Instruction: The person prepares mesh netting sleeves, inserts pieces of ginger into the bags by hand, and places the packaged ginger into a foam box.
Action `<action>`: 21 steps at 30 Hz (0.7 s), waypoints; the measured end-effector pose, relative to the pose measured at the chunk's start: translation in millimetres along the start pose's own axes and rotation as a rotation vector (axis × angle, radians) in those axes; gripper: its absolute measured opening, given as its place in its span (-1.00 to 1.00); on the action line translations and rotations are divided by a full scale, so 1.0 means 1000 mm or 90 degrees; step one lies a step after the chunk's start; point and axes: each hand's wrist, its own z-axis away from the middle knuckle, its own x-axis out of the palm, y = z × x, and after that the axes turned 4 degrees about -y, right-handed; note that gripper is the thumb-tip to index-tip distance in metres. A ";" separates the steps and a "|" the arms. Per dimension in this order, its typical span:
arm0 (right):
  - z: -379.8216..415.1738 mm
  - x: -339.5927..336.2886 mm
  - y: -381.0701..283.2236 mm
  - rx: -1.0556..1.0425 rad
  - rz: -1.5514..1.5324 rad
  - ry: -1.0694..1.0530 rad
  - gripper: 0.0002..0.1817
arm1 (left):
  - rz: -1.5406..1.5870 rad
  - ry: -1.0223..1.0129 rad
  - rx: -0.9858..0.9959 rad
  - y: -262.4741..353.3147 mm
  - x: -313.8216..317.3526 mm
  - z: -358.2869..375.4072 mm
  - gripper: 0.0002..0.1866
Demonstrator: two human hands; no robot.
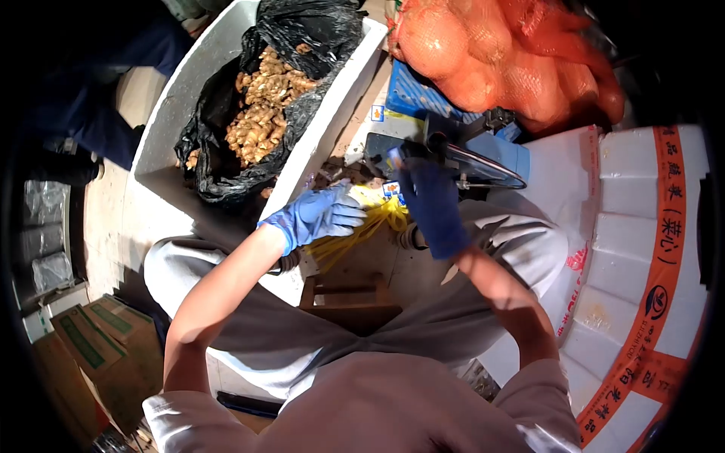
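Note:
My left hand, in a light blue glove, is over the yellow strips with its fingers bent together; whatever it may hold cannot be made out. My right hand, in a dark blue glove, is beside a small device with a metal bar. A small blue-and-white item shows at its fingertips, too small to name. A square label with an orange mark lies between the hands, and a similar label is farther up. Ginger fills a black plastic bag in a white foam box.
A red net sack of large round produce lies on a blue crate. White foam boxes with orange tape stand at the right. Cardboard boxes are at lower left. Another person's dark-clothed leg shows at upper left.

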 end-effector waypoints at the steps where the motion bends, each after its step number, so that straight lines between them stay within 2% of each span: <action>1: 0.016 -0.006 -0.011 -0.103 0.096 -0.013 -0.87 | -0.011 0.032 -0.020 0.000 0.011 -0.001 -0.50; 2: 0.023 -0.009 -0.018 -0.201 0.055 -0.059 -0.86 | 0.058 -0.081 0.023 -0.002 0.011 -0.003 -0.50; 3: 0.029 -0.011 -0.025 -0.296 0.009 -0.115 -0.83 | 0.047 -0.032 0.084 -0.001 0.015 0.000 -0.51; 4: 0.031 -0.011 -0.031 -0.384 -0.176 -0.205 -0.78 | 0.034 0.017 0.143 0.005 0.029 0.006 -0.53; 5: 0.041 -0.007 -0.038 -0.470 -0.085 -0.144 -0.80 | 0.063 -0.021 0.128 0.015 0.042 0.010 -0.58; 6: 0.050 0.002 -0.040 -0.515 -0.054 -0.092 -0.82 | 0.084 0.031 0.171 0.018 0.038 0.007 -0.63; 8: 0.058 0.006 -0.044 -0.559 -0.088 -0.177 -0.85 | 0.053 0.062 0.310 0.022 0.005 0.000 -0.70; 9: 0.062 0.011 -0.045 -0.556 -0.099 -0.189 -0.85 | -0.002 0.129 0.360 0.030 0.008 0.004 -0.79; 10: 0.063 0.016 -0.043 -0.557 -0.102 -0.186 -0.85 | 0.039 0.075 0.367 0.038 0.007 0.010 -0.78; 12: 0.063 0.025 -0.039 -0.524 -0.134 -0.279 -0.83 | -0.028 0.113 0.406 0.043 0.012 0.011 -0.77; 14: 0.035 0.008 -0.039 -0.325 -0.311 -0.332 -0.65 | -0.061 0.065 0.400 0.044 0.008 0.010 -0.75; 16: 0.017 0.008 -0.026 -0.047 -0.590 -0.243 -0.66 | -0.091 0.017 0.392 0.042 0.013 0.010 -0.73; 18: -0.011 0.013 -0.012 0.164 -0.698 -0.256 -0.72 | -0.189 0.079 0.393 0.034 0.029 0.008 -0.75; 19: -0.018 0.019 -0.006 0.170 -0.698 -0.252 -0.72 | -0.178 0.088 0.384 0.031 0.041 0.006 -0.76; 21: -0.026 0.027 -0.002 0.252 -1.043 -0.150 -0.74 | -0.176 0.091 0.363 0.022 0.052 0.005 -0.78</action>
